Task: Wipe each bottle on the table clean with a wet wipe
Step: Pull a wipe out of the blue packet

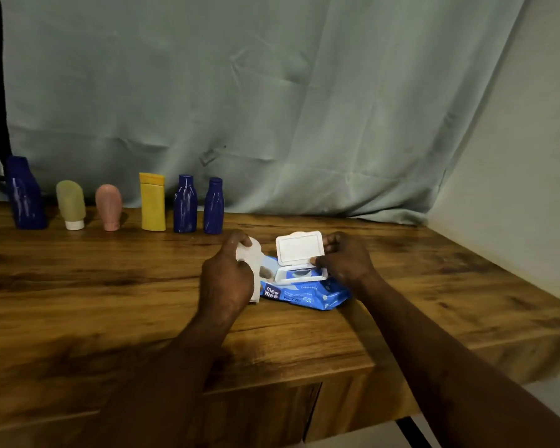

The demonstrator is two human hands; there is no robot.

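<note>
The wet wipe is clamped in the left grip, just at nine o'clock of the blue wipes pack on the wooden bench. At three o'clock the right grip pinches the edge of the pack's raised lid. Well apart at ten o'clock, a row stands upright: large blue bottle, green tube, pink tube, yellow bottle, mid blue bottle, small blue bottle. A grey cloth hangs behind.

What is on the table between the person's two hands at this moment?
In the head view, the blue wipe pack lies between them, its white lid flipped up. The left hand holds a wipe; the right hand holds the lid.
</note>
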